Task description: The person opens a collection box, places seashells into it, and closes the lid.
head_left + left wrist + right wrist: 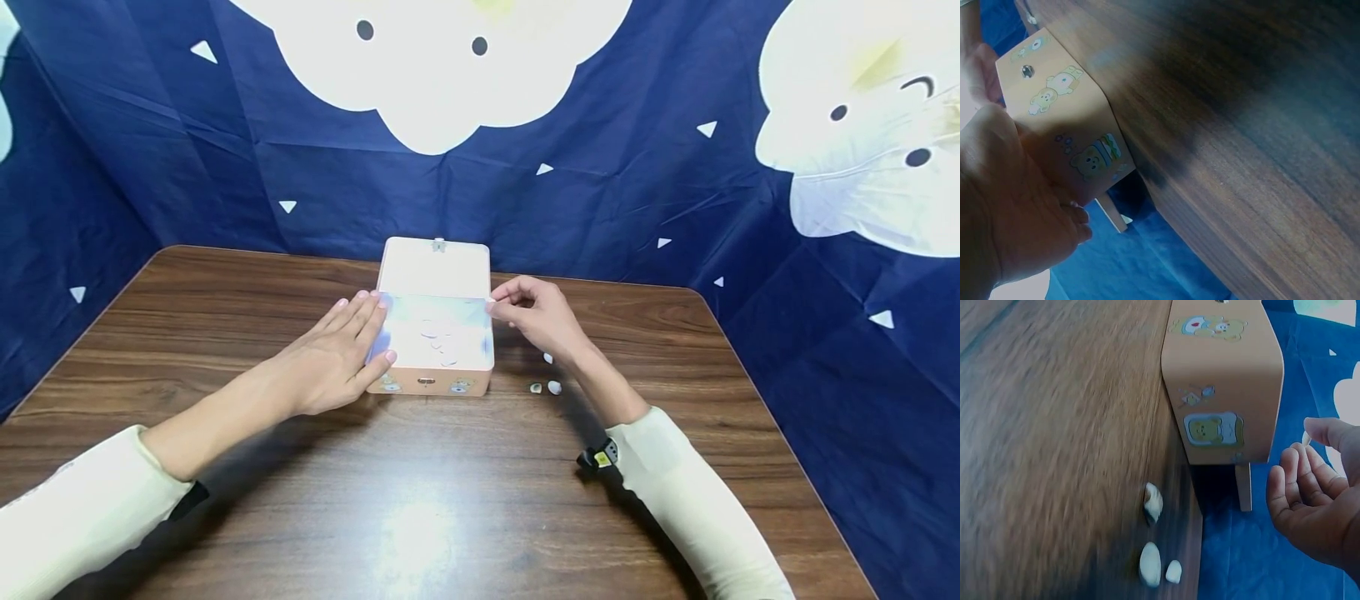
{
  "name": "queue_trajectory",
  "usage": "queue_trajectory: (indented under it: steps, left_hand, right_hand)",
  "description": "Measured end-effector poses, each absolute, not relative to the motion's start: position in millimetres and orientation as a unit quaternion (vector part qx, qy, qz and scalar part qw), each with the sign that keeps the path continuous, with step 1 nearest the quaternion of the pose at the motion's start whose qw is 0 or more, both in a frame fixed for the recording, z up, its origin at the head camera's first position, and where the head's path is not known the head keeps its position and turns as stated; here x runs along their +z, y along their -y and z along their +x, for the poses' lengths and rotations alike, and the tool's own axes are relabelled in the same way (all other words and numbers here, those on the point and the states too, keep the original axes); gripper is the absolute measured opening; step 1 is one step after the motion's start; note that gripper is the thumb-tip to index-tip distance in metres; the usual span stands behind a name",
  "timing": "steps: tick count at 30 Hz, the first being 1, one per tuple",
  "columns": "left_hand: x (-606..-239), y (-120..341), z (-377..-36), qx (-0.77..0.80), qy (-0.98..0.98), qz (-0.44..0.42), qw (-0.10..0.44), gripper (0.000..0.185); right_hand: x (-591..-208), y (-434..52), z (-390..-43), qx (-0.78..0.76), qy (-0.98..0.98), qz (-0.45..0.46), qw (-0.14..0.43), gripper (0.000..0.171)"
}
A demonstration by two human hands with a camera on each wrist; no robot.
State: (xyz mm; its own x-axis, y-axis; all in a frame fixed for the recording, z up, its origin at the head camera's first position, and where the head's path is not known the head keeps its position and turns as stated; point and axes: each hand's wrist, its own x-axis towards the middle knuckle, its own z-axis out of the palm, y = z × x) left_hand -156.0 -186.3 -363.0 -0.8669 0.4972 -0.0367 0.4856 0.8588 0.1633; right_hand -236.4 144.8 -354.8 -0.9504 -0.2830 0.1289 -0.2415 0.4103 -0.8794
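With the lid up, the tin box is sitting mid-tabletop, several shells already lying inside, as the flat left hand is steadying its side and the right hand is pinching one small shell at its rim, three loose shells remaining outside.

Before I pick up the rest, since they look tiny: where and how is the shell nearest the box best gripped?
Pinch the shell nearest the box across its narrow sides with thumb and fingertip, coming straight down from above. It lies flat on the table, clear of the box and the other shells, so probably nothing blocks it.
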Motion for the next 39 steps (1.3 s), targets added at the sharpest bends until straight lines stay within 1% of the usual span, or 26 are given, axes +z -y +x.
queue_trajectory:
  steps: [9, 18, 24, 35, 39]
  left_hand:
    - [-363, 185, -155, 0.083, -0.964, 0.25, 0.042, 0.083]
    - [-363, 185, -155, 0.082, -0.964, 0.249, 0.04, 0.083]
    - [-364, 185, -155, 0.078, -0.965, 0.247, 0.042, 0.083]
    - [-365, 185, -155, 0.079, -0.963, 0.255, 0.023, 0.081]
    - [-366, 185, -156, 0.076, -0.964, 0.254, 0.027, 0.081]
  right_hand:
    - [-356, -128, -234, -0.528, -0.835, -0.152, 0.019, 0.019]
    - [-355, -121, -232, -0.53, -0.831, -0.167, 0.021, 0.018]
    - [-356, -117, -232, -0.527, -0.833, -0.168, 0.028, 0.018]
    - [-357, -113, -230, -0.519, -0.835, -0.172, 0.053, 0.016]
    - [-357, -113, -230, -0.518, -0.835, -0.176, 0.055, 0.016]
